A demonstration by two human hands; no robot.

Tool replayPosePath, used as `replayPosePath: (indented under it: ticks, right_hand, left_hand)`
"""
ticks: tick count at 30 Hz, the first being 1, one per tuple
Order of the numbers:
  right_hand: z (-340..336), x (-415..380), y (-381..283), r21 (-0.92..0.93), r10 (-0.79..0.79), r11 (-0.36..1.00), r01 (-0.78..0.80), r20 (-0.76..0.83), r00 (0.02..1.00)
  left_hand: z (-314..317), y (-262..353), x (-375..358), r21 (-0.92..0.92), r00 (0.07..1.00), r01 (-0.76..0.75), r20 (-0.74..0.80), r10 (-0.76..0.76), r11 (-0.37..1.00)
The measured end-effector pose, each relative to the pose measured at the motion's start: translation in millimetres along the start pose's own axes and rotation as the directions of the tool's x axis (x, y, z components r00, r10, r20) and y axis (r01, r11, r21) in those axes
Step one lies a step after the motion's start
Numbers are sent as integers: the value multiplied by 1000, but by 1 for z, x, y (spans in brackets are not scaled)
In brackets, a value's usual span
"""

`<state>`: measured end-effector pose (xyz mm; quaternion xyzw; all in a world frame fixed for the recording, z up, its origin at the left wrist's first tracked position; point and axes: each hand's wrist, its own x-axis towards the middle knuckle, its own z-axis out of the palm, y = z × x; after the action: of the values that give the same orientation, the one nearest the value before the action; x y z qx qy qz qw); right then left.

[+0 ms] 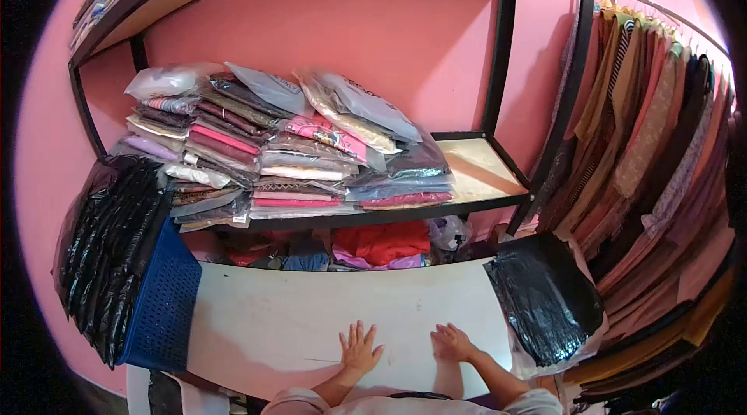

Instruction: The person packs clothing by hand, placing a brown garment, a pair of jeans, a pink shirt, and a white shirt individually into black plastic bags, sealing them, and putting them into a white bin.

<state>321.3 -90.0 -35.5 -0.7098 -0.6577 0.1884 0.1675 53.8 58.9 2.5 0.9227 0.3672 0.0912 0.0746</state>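
Note:
My left hand [359, 348] lies palm down on the white tabletop [272, 306], its fingers spread and nothing in it. To its right, my right hand [454, 343] is over the same tabletop with a shadow under it. Its fingers are apart and point left, and I see nothing held. Nearest to the right hand, at the table's right end, is a stack of black plastic packages [545, 298] on clear plastic.
A blue basket [167, 298] of black plastic packages [113, 252] stands at the left end. Behind the table, a black-framed shelf [482, 174] bears piles of bagged folded clothes [303, 158]. More bundles, one red [381, 241], lie beneath it. Garments [646, 166] hang at the right.

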Motion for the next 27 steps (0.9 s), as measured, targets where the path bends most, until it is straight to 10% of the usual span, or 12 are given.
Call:
replayPosePath:
  ticks: [2, 5, 8, 13, 23, 27]
  right_hand:
    - [-45, 35, 4, 301, -86, 944, 132, -162, 983]
    - [-145, 123, -11, -57, -209, 977, 205, -446, 870]
    - [-248, 216, -50, -142, -374, 898, 416, -746, 552]
    - [-343, 357, -88, -263, -384, 895, 361, -866, 321]
    - [-377, 428, -87, -154, -251, 967, 204, -717, 650]
    - [-396, 408, -62, -392, -397, 911, 129, -747, 534]
  left_hand:
    - [-5, 9, 6, -24, 999, 31, 15, -31, 999]
    - [-5, 8, 8, -69, 996, 80, 35, -77, 994]
    - [-8, 10, 10, -95, 993, 112, 46, -108, 989]
    - [-8, 12, 15, 40, 984, 110, 134, -115, 993]
    - [-32, 29, 16, -48, 982, 118, 152, -110, 992]
    - [-30, 26, 18, -52, 984, 110, 146, -101, 993]
